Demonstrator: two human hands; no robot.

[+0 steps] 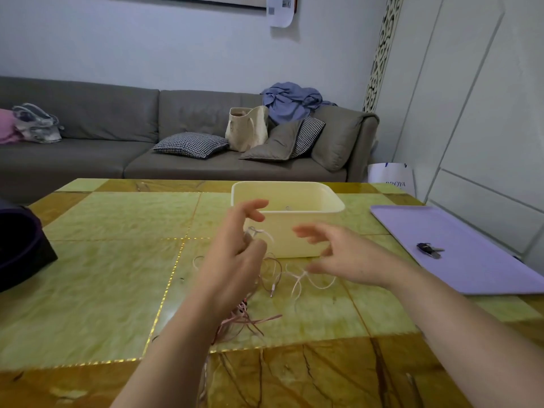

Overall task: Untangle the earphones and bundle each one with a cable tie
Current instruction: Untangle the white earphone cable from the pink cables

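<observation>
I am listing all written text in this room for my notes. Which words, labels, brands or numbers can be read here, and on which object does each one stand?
"PROYA": on the white paper bag standing beside the end of the sofa; the first letter is faint.
Paper sheet hanging on the wall at the top: dark printed blocks, too blurred to read.
No other readable text shows.
</observation>
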